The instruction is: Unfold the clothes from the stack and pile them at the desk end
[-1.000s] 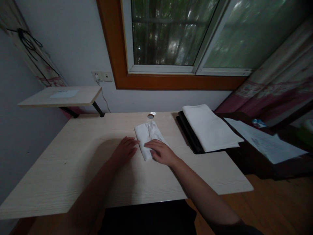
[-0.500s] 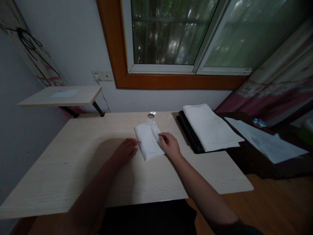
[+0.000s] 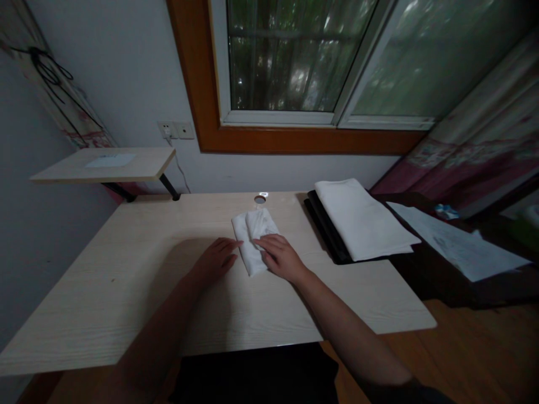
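Observation:
A small white cloth [image 3: 254, 261], folded and creased, lies on the light wooden desk. Its right part is turned over toward the left as a flap [image 3: 261, 222], which looks slightly raised. My right hand [image 3: 281, 257] is on this flap, with fingers over its edge and the thumb lower down; the grip itself is partly hidden. At the cloth's left edge rests my left hand [image 3: 217, 260]. Its fingertips touch that edge, and its thumb stands apart from the fingers.
Right of the cloth, a larger folded white cloth [image 3: 362, 219] lies on a black folded item [image 3: 326, 230]. A raised shelf [image 3: 143, 165] stands at the desk's back left. Near the desk's [image 3: 138, 325] back edge is a round hole [image 3: 260, 200]. A printed sheet [image 3: 455, 247] lies beyond the right side.
My right hand has moved left, bringing the right side of the small white cloth over toward its middle. The left hand stays at the left edge.

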A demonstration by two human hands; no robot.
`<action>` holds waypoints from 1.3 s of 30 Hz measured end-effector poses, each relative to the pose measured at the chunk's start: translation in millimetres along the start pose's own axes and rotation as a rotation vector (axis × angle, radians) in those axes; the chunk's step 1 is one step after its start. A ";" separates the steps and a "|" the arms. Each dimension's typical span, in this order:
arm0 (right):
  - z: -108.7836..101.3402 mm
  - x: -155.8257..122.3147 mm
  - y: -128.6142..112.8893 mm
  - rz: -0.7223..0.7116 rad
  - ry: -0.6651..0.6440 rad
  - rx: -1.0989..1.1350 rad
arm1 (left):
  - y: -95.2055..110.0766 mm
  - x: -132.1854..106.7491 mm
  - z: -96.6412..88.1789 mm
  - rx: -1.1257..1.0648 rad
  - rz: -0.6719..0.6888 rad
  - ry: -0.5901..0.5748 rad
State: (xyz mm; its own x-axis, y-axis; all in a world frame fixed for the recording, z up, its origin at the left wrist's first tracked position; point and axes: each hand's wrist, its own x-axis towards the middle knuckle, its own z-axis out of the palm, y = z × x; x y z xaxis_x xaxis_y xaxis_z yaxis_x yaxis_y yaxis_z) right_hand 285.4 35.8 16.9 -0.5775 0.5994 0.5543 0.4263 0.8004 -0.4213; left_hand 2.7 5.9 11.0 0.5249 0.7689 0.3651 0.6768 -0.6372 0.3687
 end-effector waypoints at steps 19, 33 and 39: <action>6.5 3.4 -27.1 -0.137 -0.029 0.198 | 0.5 -0.6 -3.1 -0.264 -0.302 0.120; 13.8 2.6 -12.3 0.052 -0.036 0.273 | 0.1 -7.3 2.2 -0.169 -0.089 -0.016; 15.4 -0.7 -8.2 0.080 0.012 0.285 | 1.9 -7.6 1.2 -0.174 -0.076 -0.023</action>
State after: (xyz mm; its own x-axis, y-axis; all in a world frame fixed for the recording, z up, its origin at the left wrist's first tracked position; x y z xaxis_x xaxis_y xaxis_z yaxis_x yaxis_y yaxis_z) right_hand 271.6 28.7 8.9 -0.5406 0.6618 0.5194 0.2566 0.7177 -0.6473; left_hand 0.7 -1.1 8.0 0.4885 0.8150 0.3118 0.6165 -0.5752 0.5377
